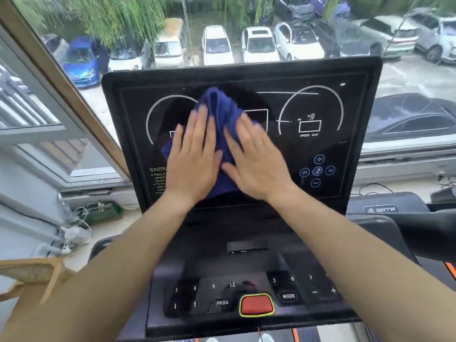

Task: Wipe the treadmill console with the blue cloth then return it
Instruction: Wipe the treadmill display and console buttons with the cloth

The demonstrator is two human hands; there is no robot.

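The black treadmill console (320, 149) stands upright in front of me, with white dial outlines and blue round buttons at its right. A blue cloth (220, 112) is bunched against the middle of the screen. My left hand (195, 156) lies flat on the cloth's left side, fingers spread upward. My right hand (256, 159) presses flat on the cloth's right side. Both palms pin the cloth to the panel, and the cloth's lower part is hidden under them.
Below the screen sits a keypad deck (246, 294) with number keys, PROG and MODE buttons and a red stop button (256, 305). A window behind shows parked cars. Cables and a green box (103, 213) lie on the sill at left. Another treadmill (385, 208) stands at right.
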